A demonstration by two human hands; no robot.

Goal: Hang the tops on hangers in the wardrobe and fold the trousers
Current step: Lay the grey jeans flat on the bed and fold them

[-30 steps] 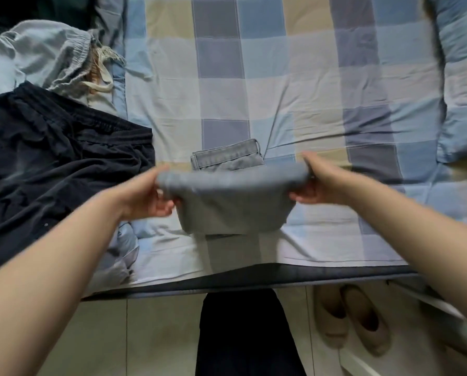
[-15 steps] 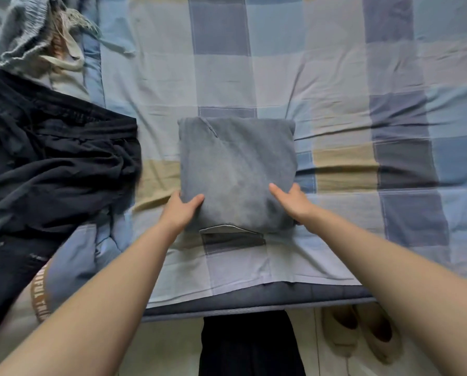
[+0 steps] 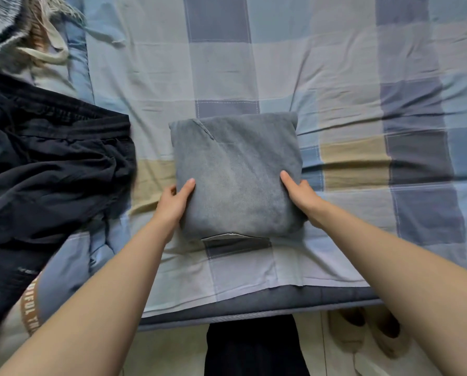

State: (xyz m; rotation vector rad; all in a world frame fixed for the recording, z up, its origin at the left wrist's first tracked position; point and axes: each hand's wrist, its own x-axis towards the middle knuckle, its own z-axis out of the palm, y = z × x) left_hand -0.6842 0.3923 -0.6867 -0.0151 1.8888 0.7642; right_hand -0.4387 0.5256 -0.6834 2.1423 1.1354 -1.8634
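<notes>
Lying folded into a squarish pad, the grey trousers [image 3: 235, 175] sit on the checked sheet of the bed [image 3: 362, 77], near the middle of its near edge, with a strip of sheet between them and that edge. A thin pale strip of fabric peeks out from under their near side. The left hand [image 3: 174, 202] grips the left near corner of the folded trousers, thumb laid on top and the other fingers tucked against or under the side, so it is clamped on the cloth. The right hand [image 3: 299, 195] holds the right near side the same way, thumb pressed on the top face and the remaining fingers hidden beneath or behind the fold. Both bare forearms reach in from the near edge.

Towards the left edge of the bed, a rumpled pair of black trousers [image 3: 50, 169] lies spread out, its waistband just beside the grey pad but apart from it. At the far left corner a bunched light grey garment [image 3: 7, 25] with a cream drawstring lies crumpled. A pale garment with brown lettering [image 3: 30, 313] shows at the near left corner, partly under the black cloth. On the floor below the near edge sits a pair of beige slippers [image 3: 370, 329].
</notes>
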